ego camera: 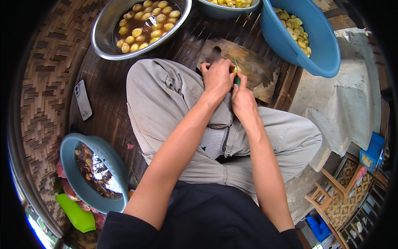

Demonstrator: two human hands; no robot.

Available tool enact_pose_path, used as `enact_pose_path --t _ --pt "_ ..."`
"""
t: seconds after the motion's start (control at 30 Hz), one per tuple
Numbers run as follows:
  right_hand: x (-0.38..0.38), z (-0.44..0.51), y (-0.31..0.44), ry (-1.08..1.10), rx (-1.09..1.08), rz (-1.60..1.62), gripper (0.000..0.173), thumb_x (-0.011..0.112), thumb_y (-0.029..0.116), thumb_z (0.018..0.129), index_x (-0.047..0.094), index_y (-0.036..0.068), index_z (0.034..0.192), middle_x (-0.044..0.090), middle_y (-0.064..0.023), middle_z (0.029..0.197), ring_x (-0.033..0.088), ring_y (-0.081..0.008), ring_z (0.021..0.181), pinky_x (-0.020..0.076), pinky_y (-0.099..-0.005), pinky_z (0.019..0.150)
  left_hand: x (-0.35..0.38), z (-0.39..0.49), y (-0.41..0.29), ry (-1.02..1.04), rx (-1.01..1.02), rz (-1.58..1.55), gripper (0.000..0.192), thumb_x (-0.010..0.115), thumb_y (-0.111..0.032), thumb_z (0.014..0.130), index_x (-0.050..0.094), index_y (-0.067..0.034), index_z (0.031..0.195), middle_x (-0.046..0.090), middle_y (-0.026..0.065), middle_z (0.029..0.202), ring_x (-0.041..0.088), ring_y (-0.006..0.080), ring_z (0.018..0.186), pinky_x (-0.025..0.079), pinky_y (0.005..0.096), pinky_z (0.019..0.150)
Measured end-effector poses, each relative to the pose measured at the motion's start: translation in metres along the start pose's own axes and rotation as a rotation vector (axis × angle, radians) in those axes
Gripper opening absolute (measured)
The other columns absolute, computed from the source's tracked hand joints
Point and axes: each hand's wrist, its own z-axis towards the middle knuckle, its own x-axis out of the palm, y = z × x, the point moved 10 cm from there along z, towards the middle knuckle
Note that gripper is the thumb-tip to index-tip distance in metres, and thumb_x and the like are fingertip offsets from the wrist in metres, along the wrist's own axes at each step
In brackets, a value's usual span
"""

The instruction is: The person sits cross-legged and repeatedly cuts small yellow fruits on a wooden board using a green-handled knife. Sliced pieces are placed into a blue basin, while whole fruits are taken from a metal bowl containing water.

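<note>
My left hand (pixel 217 76) presses a piece of peeled yellow potato (pixel 235 70) against a worn wooden cutting board (pixel 259 70) with its fingertips. Most of the potato is hidden by my fingers. My right hand (pixel 244 98) is closed around the green handle of a knife (pixel 238 81), its blade pointing away from me and standing beside the potato. The board lies just beyond my crossed legs, with a dark handle hole at its far left.
Ahead stand a metal basin (pixel 102 51) of peeled potatoes in brown water, a bowl (pixel 224 13) of cut pieces and a blue tub (pixel 321 40) of potato slices. A phone (pixel 83 101) and a basin (pixel 69 146) of murky water with peelings lie left. Concrete steps (pixel 348 93) drop away right.
</note>
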Motion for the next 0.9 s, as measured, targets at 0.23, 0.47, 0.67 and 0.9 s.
enact_pose_path --t 0.23,0.47,0.67,0.9 --pt "-0.004 -0.015 0.000 0.020 -0.006 0.007 0.045 0.044 0.017 0.107 0.030 0.012 0.149 0.068 -0.0348 0.093 0.065 -0.0557 0.088 0.0487 -0.0618 0.077 -0.002 -0.004 -0.005 -0.032 0.028 0.031 0.026 0.077 -0.018 0.083 0.068 -0.013 0.107 0.070 0.0045 0.106 0.065 0.0254 0.106 0.034 0.0484 0.100" --pt "-0.008 -0.027 -0.001 0.061 0.020 -0.010 0.044 0.042 0.018 0.107 0.031 0.012 0.149 0.068 -0.0357 0.090 0.065 -0.0555 0.089 0.0485 -0.0631 0.079 -0.001 -0.004 -0.003 -0.030 0.033 0.031 0.026 0.077 -0.018 0.084 0.068 -0.013 0.108 0.070 0.0041 0.106 0.065 0.0242 0.106 0.034 0.0483 0.100" --pt "-0.012 -0.040 -0.001 0.045 0.015 -0.015 0.043 0.043 0.019 0.106 0.033 0.013 0.147 0.068 -0.0353 0.088 0.064 -0.0564 0.086 0.0480 -0.0645 0.077 0.001 -0.005 -0.006 -0.020 0.059 0.064 0.033 0.076 -0.020 0.086 0.070 -0.019 0.118 0.069 0.0038 0.110 0.064 0.0237 0.107 0.033 0.0488 0.103" --pt "-0.020 -0.053 -0.001 0.074 0.043 -0.015 0.043 0.044 0.017 0.105 0.035 0.012 0.146 0.067 -0.0359 0.089 0.063 -0.0567 0.087 0.0472 -0.0653 0.079 0.006 -0.003 -0.005 0.056 0.067 0.111 0.035 0.073 -0.023 0.091 0.071 -0.023 0.126 0.068 0.0047 0.118 0.064 0.0233 0.112 0.033 0.0511 0.105"
